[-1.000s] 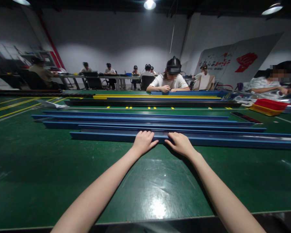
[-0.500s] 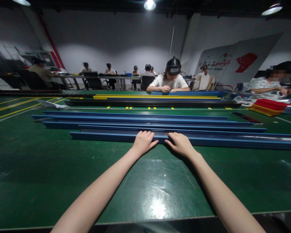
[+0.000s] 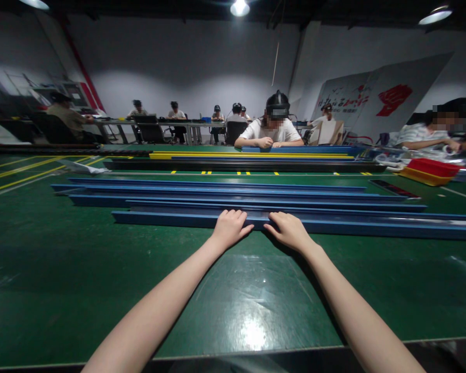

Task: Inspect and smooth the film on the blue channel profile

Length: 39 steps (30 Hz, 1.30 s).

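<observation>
A long blue channel (image 3: 166, 218) lies across the green tabletop in front of me, its open trough facing up. My left hand (image 3: 230, 228) grips its near wall, fingers hooked over the top edge and thumb against the front face. Just to the right, my right hand (image 3: 289, 230) holds the same wall in the same way, the two thumbs pointing at each other with a small gap between. The fingertips inside the trough are partly hidden. Right behind it lie more blue channels (image 3: 101, 200), roughly parallel.
Farther back are a black strip (image 3: 217, 166) and a yellow strip (image 3: 202, 155). A phone-like dark slab (image 3: 394, 188) and a red bin (image 3: 431, 168) are at the right. White paper (image 3: 83, 167) lies at left. A co-worker (image 3: 277, 129) leans on the far side.
</observation>
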{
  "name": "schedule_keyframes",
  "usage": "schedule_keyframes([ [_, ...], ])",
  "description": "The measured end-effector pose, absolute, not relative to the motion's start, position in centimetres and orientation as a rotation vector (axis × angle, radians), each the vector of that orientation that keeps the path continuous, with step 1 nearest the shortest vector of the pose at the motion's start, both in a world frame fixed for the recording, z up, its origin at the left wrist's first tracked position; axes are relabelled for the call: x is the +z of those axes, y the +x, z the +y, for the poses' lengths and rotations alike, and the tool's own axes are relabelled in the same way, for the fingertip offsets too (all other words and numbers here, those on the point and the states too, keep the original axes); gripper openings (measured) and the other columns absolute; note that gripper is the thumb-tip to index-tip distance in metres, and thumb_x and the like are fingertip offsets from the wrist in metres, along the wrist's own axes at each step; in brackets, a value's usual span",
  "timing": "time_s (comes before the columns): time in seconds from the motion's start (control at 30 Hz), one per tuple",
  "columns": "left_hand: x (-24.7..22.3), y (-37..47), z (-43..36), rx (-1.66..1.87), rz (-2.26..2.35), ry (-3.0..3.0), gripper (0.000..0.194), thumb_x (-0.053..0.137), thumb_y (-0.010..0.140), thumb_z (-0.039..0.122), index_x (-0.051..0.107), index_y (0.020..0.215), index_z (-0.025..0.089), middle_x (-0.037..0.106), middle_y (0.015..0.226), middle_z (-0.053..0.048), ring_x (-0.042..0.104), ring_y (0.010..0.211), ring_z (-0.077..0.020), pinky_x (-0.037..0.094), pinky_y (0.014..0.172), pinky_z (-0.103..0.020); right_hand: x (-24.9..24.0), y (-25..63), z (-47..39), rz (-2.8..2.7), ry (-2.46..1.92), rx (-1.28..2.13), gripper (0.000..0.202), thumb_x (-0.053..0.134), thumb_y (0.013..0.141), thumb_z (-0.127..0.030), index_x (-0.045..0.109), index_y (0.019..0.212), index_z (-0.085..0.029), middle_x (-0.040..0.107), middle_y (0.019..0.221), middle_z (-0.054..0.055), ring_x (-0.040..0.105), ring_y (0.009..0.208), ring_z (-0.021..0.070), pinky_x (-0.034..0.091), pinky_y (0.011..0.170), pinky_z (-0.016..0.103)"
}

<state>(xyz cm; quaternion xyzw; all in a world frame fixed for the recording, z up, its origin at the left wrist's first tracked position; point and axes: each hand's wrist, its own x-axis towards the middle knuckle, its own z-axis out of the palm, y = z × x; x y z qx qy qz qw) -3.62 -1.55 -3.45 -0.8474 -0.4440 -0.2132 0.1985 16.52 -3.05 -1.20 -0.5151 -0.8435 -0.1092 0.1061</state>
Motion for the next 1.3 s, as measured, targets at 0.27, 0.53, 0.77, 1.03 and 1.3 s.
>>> schedule_keyframes([
  [0.27,-3.51,-3.64,-1.55,-0.619,-1.249,-2.387,0.034,0.042,0.085,0.046,0.056,0.086,0.015,0.061,0.081,-0.008,0.055,0.076,-0.0212,0.033,0.066,-0.033,-1.12,16.47,-3.13,-2.476,-1.511,-0.331,0.026,0.038,0.087,-0.038,0.054,0.092,-0.018,0.063,0.090,0.007,0.056,0.082,0.0178,0.034,0.069,0.025],
  [0.53,-3.53,-3.61,-1.53,-0.618,-1.252,-2.388,0.034,0.042,0.085,0.046,0.056,0.086,0.015,0.061,0.081,-0.008,0.055,0.076,-0.0213,0.033,0.066,-0.033,-1.25,16.56,-3.00,-2.480,-1.506,-0.339,0.027,0.037,0.088,-0.039,0.053,0.092,-0.018,0.063,0.089,0.007,0.056,0.082,0.0177,0.034,0.069,0.025],
  [0.77,-3.53,-3.62,-1.52,-0.625,-1.251,-2.388,0.033,0.043,0.085,0.046,0.056,0.086,0.015,0.061,0.081,-0.008,0.055,0.077,-0.0213,0.033,0.066,-0.032,-1.19,16.50,-3.09,-2.483,-1.497,-0.333,0.027,0.037,0.088,-0.038,0.054,0.093,-0.017,0.063,0.090,0.008,0.056,0.083,0.0181,0.035,0.069,0.026],
  [1.03,-3.57,-3.60,-1.49,-0.619,-1.250,-2.377,0.033,0.042,0.085,0.046,0.056,0.086,0.016,0.062,0.082,-0.008,0.055,0.076,-0.0213,0.033,0.066,-0.033,-1.21,16.50,-3.01,-2.480,-1.510,-0.320,0.027,0.037,0.088,-0.038,0.054,0.094,-0.018,0.063,0.091,0.008,0.056,0.083,0.0181,0.035,0.070,0.026],
  [1.3,-3.53,-3.65,-1.54,-0.610,-1.239,-2.364,0.034,0.042,0.085,0.046,0.056,0.086,0.015,0.062,0.082,-0.007,0.055,0.076,-0.0206,0.033,0.066,-0.033,-1.27,16.56,-3.02,-2.480,-1.506,-0.343,0.026,0.037,0.088,-0.038,0.054,0.093,-0.018,0.063,0.089,0.007,0.056,0.082,0.0182,0.034,0.069,0.026],
])
